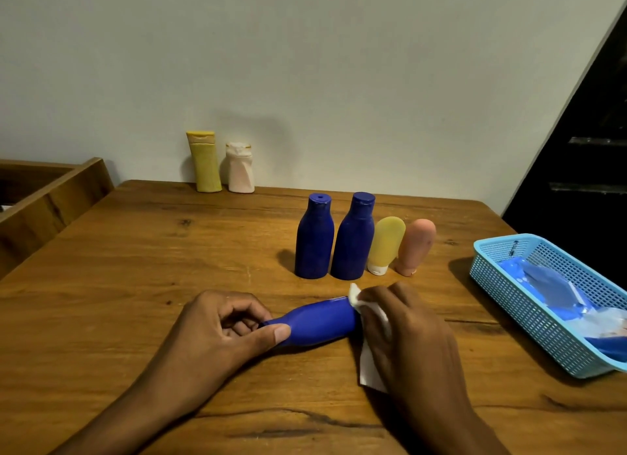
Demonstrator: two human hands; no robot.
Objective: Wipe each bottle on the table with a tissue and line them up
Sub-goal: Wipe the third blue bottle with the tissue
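Note:
A blue bottle (319, 322) is held sideways just above the wooden table (135, 285). My left hand (224, 332) grips its neck end, fingers curled round the cap. My right hand (407, 329) presses a white tissue (368, 366) against the bottle's base end, fingers curled on the tissue. Behind stand a row: two blue bottles (314, 241) (353, 239), a yellow tube (385, 244) and a pink tube (415, 246), both on their caps. Near the wall stand a yellow bottle (203, 163) and a white bottle (240, 168).
A light blue plastic basket (529, 305) sits at the table's right edge with a blue tissue pack inside. A wooden frame (51, 200) rises at the left. A dark door stands at the right beyond the table.

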